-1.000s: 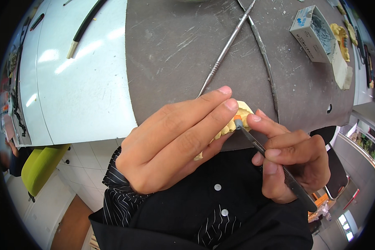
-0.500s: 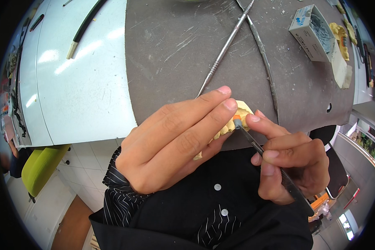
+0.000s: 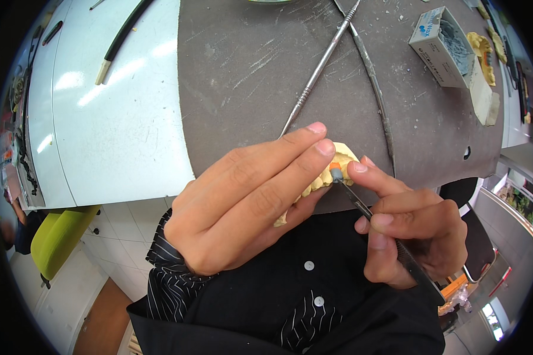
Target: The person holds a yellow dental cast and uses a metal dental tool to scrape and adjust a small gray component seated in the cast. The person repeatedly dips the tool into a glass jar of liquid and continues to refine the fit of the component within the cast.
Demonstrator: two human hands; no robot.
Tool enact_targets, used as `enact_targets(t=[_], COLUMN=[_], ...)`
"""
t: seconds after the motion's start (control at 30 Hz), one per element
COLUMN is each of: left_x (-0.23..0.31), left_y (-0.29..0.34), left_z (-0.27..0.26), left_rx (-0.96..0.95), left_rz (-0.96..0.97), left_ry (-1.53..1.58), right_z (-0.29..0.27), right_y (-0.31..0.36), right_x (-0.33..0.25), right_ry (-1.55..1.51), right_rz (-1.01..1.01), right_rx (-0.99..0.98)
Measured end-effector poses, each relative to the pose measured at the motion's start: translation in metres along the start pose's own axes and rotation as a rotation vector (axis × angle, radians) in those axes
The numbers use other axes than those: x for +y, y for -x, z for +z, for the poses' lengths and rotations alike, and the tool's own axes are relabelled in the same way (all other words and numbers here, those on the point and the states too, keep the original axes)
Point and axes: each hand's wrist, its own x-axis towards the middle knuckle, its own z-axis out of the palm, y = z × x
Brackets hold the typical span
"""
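Note:
My left hand [image 3: 237,195] is closed around a pale yellow dental model [image 3: 342,155], and its fingers hide much of it. On the model sits a grey tooth-shaped piece [image 3: 336,174] with an orange patch just above it. My right hand [image 3: 417,231] pinches a thin dark metal carving tool [image 3: 407,259] between thumb and fingers. The tool's tip meets the lower edge of the grey piece. Close to the model's right side is the outstretched right index fingertip.
Two metal hand tools [image 3: 320,71] [image 3: 376,89] cross on the grey mat [image 3: 237,71]. An opened box [image 3: 441,44] of bluish-grey pieces stands at the far right, beside other dental models [image 3: 482,56]. A black rod with a pale tip [image 3: 115,50] lies on the white tabletop. A green chair [image 3: 62,236] is at the left.
Both hands hold nearly the same pose. The model and the tool tip have shifted very slightly, and the tool tip stays at the grey piece.

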Motion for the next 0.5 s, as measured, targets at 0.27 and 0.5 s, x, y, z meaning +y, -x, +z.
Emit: enact_targets(t=[0.27, 0.5], left_x=[0.002, 0.004], left_y=[0.000, -0.002], left_z=[0.000, -0.002], left_rx=[-0.006, -0.030], left_rz=[-0.044, -0.107], left_ry=[-0.021, 0.016], right_z=[-0.011, -0.007], right_y=[-0.007, -0.004], right_x=[0.003, 0.008], right_ry=[0.020, 0.021], right_rz=[-0.053, -0.090], right_rx=[-0.176, -0.075])
